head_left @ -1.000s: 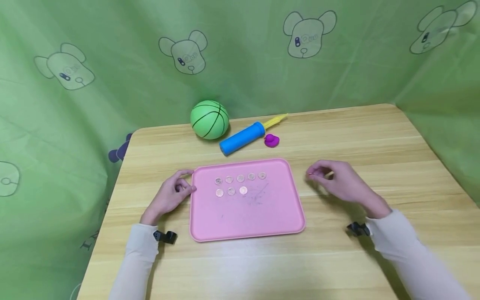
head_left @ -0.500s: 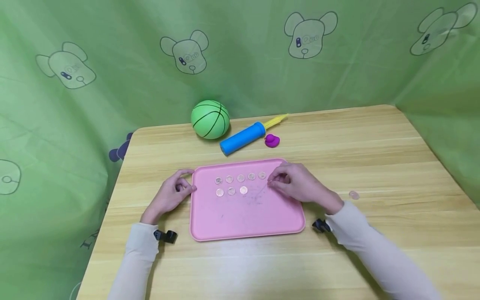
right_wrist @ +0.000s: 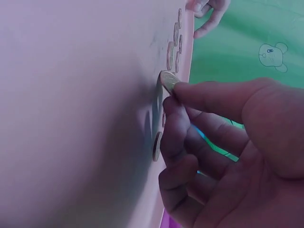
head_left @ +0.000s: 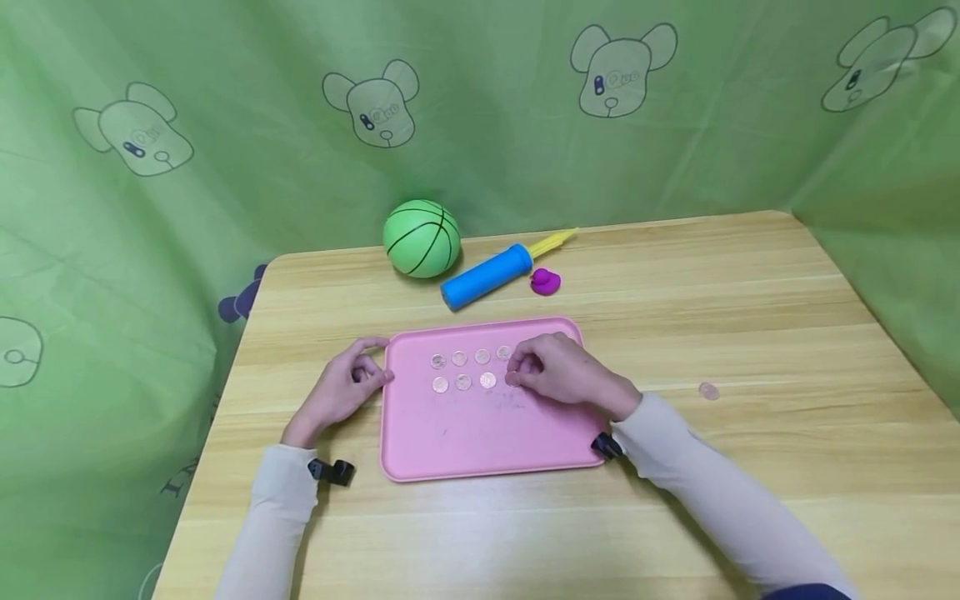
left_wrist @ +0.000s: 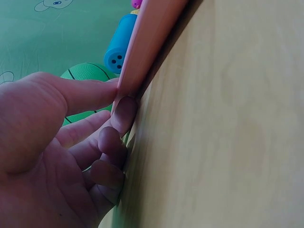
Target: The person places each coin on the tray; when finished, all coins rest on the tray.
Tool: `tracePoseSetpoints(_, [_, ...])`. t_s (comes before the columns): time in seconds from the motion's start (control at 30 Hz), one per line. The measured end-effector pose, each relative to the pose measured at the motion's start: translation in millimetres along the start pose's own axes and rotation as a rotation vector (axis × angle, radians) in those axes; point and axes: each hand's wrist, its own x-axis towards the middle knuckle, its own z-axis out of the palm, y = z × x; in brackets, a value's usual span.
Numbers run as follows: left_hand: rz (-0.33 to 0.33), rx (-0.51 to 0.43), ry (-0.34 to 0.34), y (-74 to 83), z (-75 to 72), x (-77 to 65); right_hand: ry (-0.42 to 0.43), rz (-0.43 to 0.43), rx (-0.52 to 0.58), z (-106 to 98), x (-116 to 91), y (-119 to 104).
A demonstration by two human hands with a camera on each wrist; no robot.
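On the table lies a pink tray [head_left: 480, 446] with coins set out in two rows. The back row [head_left: 460, 358] is partly covered by my right hand [head_left: 558, 371]; the front row [head_left: 463, 382] runs parallel to it. Between thumb and index finger, the right hand pinches a coin [right_wrist: 168, 81], tilted, its lower edge close over the tray at the right end of the front row. My left hand [head_left: 337, 390] holds the tray's left rim, thumb on the wall [left_wrist: 142, 52] and the index fingertip low against it. The other left fingers are bent near the table.
A single coin [head_left: 708, 391] lies on the table [head_left: 787, 467] right of the tray. Behind the tray are a green ball [head_left: 422, 239] with black lines, a blue hand pump [head_left: 487, 277] with a yellow nozzle, and a small purple toy [head_left: 545, 282]. A green curtain [head_left: 495, 167] hangs behind.
My right hand has carried a coin leftward from the table right of the tray to the front row, uncovering the coin on the table. My left hand stays on the rim.
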Motion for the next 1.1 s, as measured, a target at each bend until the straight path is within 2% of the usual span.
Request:
tracePoseSetpoints(0.23, [0.002,0.006,-0.001,1.1,0.4,2.1,0.021,0.033,-0.041,0,2,-2])
tracePoseSetpoints(0.53, [0.004,0.020,-0.004,2.2,-0.8,2.0,0.075,-0.013,-0.011,-10,-11,-1])
tracePoseSetpoints(0.7, [-0.003,0.020,-0.001,1.5,0.2,0.9,0.115,0.029,0.019,-25,-28,3])
tracePoseSetpoints(0.9, [-0.008,0.002,-0.001,1.1,-0.6,-0.5,0.154,0.081,0.010,-50,-55,18])
tracePoseSetpoints(1.1, [-0.005,0.003,0.000,1.8,-0.3,-0.5,0.208,0.042,-0.033,-73,-86,43])
